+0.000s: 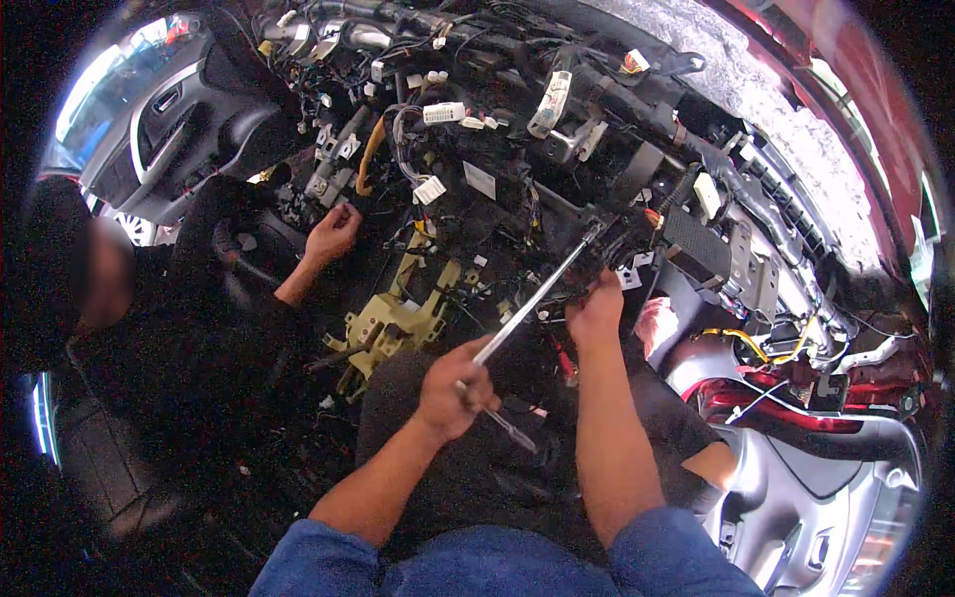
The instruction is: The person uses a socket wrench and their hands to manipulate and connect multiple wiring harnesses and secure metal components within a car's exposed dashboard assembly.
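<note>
My left hand is wrapped round a long chrome bar tool; a short lower part sticks out below the fist at an angle. The bar's upper tip reaches a dark metal bracket with black wiring under the dashboard beam. My right hand reaches up just right of the bar, fingers curled among dark parts; what they hold is hidden. An olive-yellow plastic housing lies left of my hands. A small red-handled tool lies below my right wrist.
A co-worker in dark clothes is at the left, a hand near the wiring. An exposed dashboard beam with harnesses and white connectors spans the top. A door panel stands upper left; silver trim and red lamps are lower right.
</note>
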Demonstrator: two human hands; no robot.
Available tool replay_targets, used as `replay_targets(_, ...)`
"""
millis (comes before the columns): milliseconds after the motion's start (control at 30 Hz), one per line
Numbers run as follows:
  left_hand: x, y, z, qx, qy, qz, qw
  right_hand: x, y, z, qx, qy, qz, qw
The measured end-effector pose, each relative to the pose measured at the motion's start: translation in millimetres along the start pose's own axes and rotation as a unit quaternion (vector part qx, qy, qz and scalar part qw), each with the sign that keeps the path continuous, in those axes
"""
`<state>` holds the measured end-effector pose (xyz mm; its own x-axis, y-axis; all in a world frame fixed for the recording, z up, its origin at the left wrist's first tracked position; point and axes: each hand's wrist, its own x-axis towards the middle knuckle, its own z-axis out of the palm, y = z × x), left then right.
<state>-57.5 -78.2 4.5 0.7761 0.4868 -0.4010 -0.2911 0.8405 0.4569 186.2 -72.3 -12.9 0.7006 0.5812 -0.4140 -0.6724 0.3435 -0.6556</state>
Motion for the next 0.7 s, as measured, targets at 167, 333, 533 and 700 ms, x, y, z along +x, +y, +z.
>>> replay_targets(167, -14, -24, 24, 0.52, 0.056, 0.228, 0.821, -73, 11, -18, -0.106, 0.024, -0.012, 0.994)
replay_targets(333, -19, -27, 34, 0.511, 0.063, 0.199, 0.834, -111, 16, 0, -0.359, -0.094, -0.041, 0.928)
replay_targets(533, -25, -40, 26, 0.423, 0.106, 0.201, 0.877, -106, 13, 5, -0.194, -0.098, 0.062, 0.974)
replay_targets(700, -24, -37, 28, 0.435, 0.088, 0.187, 0.876, -109, -3, 5, -0.051, -0.152, 0.127, 0.979)
